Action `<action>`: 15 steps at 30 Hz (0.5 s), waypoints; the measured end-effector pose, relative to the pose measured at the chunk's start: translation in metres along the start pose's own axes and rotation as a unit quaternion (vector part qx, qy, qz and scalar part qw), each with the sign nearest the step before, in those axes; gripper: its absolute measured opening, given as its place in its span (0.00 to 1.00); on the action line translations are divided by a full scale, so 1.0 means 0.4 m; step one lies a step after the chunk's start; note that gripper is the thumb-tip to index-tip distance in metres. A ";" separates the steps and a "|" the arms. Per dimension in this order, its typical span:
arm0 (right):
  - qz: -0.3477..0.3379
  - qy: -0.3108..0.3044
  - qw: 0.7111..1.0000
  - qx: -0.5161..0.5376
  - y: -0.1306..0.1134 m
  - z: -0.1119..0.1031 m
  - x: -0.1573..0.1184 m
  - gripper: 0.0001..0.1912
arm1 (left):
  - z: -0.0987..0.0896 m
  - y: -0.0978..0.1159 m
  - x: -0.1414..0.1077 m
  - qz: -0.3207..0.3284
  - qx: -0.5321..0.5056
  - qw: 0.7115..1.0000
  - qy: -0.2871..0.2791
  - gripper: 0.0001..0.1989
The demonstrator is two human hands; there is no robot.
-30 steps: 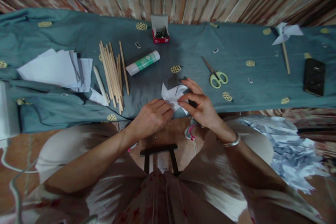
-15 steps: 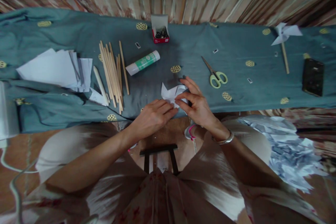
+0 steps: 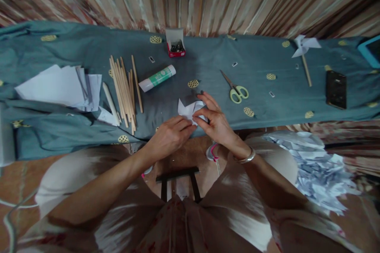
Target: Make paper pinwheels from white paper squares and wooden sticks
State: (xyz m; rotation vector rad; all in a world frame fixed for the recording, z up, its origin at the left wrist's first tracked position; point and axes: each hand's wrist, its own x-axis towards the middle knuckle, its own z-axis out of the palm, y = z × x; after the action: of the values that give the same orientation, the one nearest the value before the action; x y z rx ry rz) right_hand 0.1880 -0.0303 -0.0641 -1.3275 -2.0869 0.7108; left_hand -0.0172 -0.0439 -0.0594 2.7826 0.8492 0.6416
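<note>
A white paper pinwheel (image 3: 184,110) with folded blades is held between both hands at the table's near edge. My left hand (image 3: 171,135) has its fingers closed on the lower left side of the paper. From the right, my right hand (image 3: 216,120) pinches near the pinwheel's centre with thumb and index finger, its other fingers stretched over the right blade. The fingers hide part of the blades and the middle. Beyond the hands lie a glue stick (image 3: 158,78) with a green label and green-handled scissors (image 3: 236,90).
Several wooden sticks (image 3: 123,91), a white pen-like tool (image 3: 110,102) and a stack of paper (image 3: 56,87) lie left. A small red box (image 3: 176,50) of dark pieces stands behind. Right are a finished pinwheel (image 3: 303,47), a phone (image 3: 336,89) and, below, crumpled paper (image 3: 320,174).
The view has shifted slightly, bringing a blue-edged object in at the far right. Both hands keep their hold on the pinwheel, with hardly any change in the fingers.
</note>
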 end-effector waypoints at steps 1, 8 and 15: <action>0.000 0.001 1.000 -0.005 -0.002 0.000 0.001 0.06 | 0.001 -0.001 0.000 -0.001 -0.002 1.000 0.004 0.09; -0.007 0.002 1.000 -0.023 -0.006 -0.001 0.005 0.06 | 0.007 -0.008 0.004 0.000 -0.022 0.999 0.041 0.10; -0.006 -0.004 0.999 -0.033 -0.002 -0.003 -0.003 0.09 | 0.011 -0.013 0.002 -0.015 -0.042 0.998 0.043 0.11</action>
State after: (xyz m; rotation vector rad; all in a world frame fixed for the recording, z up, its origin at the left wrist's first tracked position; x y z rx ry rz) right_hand 0.1890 -0.0316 -0.0629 -1.3484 -2.1397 0.6484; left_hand -0.0170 -0.0394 -0.0646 2.6805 0.8568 0.7790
